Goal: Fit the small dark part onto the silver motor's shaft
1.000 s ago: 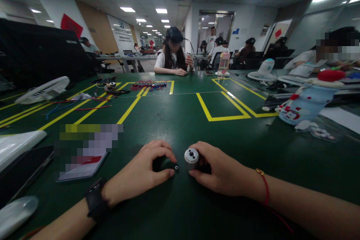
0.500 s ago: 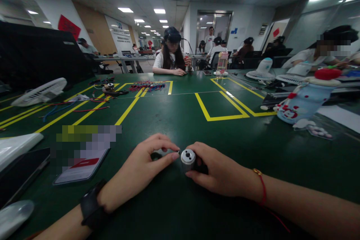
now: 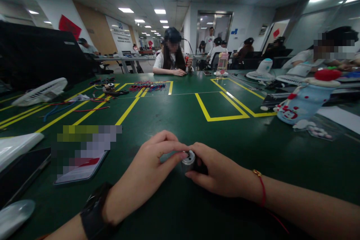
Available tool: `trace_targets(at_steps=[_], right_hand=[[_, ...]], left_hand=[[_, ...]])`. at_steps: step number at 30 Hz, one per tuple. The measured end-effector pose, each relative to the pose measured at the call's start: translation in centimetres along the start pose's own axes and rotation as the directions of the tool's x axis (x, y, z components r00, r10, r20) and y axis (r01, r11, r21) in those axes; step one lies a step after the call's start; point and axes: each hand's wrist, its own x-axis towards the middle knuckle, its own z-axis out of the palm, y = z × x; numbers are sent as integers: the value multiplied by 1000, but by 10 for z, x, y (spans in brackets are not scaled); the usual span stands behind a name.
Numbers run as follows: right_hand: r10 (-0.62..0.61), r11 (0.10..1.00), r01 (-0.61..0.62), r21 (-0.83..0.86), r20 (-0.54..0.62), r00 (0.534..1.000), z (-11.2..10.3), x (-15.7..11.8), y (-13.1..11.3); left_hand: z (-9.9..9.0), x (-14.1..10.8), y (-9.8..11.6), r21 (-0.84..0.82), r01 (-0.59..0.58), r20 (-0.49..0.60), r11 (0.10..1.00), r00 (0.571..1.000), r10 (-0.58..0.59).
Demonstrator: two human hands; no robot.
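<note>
My right hand (image 3: pixel 218 170) is wrapped round a short metal cylinder (image 3: pixel 188 163), which stands upright with its silver end up. Small dark holes show in that end face, and a black part is visible between my fingers and thumb. Over the top of the cylinder, my left hand (image 3: pixel 153 161) has thumb and forefinger pinched together. The fingertips touch or nearly touch the end face and cover part of it. Whatever sits in that pinch is too small to name.
A phone (image 3: pixel 87 167) lies left of my left hand, with a mouse (image 3: pixel 17 217) nearer the edge. Wires (image 3: pixel 149 86) lie in a bunch farther back. At right stands a blue bottle (image 3: pixel 306 101); a person (image 3: pixel 173 54) sits opposite.
My left hand has moved right, bringing its pinched fingertips from beside the metal cylinder onto or just over its end face. My right hand and the cylinder have stayed in place.
</note>
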Motion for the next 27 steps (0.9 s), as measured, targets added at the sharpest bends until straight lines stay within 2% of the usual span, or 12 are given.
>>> trace_targets(at_steps=[6,11,14,18,23,27], right_hand=[[-2,1000,2,0,4,1000,-1,0,-2],[14,1000,-14,-2,23,1000,-2,1,-2],[27,1000,-27,-15,28,999,-2,1,-2],[49,999,-49,-25,31,998,-2,1,-1],[56,998,-56,-16,32,998,-3,0,-2],[63,998,-62,-16,29,998,-2,-1,-2]], left_hand=[[-2,-4,-1,-56,19,7,998,1000,-18],[-4,-6,-12,-141,118,-10,983,993,-120],[-5,-7,-21,-190,228,-12,955,972,-234],[-3,-8,-35,-306,380,4,873,917,-398],[-1,-9,-46,-405,419,19,813,893,-450],[-1,-9,-46,-400,424,27,813,892,-452]])
